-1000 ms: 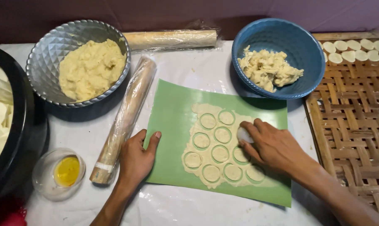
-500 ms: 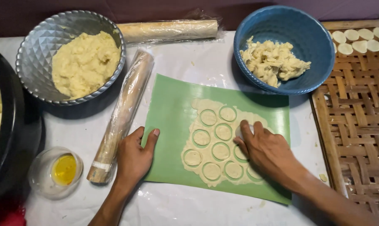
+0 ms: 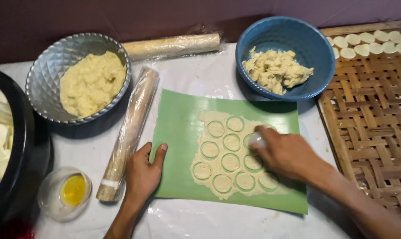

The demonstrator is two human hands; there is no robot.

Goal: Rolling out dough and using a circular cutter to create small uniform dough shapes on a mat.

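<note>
- Dough sheet [image 3: 235, 159], pale and rolled flat, lies on a green mat [image 3: 178, 132] in the lower middle of the frame.
- About ten round outlines are already pressed into the sheet, in rows; all the rounds sit in place, none is lifted out. Judging from this, the cutting looks nearly finished, with only the right edge and some corners uncut.
- Right hand [image 3: 284, 155] presses a small round cutter [image 3: 257, 140] down on the right part of the sheet. Its grip is closed over the cutter, fingers curled on top.
- Left hand [image 3: 143, 175] lies flat and open on the left edge of the mat, holding nothing, only keeping the mat down.
- Just left of this hand, a rolling pin [image 3: 128, 132] wrapped in clear film lies on the white tabletop [image 3: 187, 75]; a second wrapped pin [image 3: 174, 45] lies at the top.
- Blue bowl [image 3: 315, 48] at the upper right holds torn dough scraps [image 3: 275, 71].
- Silver bowl [image 3: 45, 75] at the upper left holds a lump of soft dough [image 3: 92, 82].
- Small clear cup [image 3: 47, 199] with yellow liquid stands at the lower left.
- Woven tray [image 3: 368, 115] on the right carries cut rounds [image 3: 373, 42] at its top edge; most of the tray is free.
</note>
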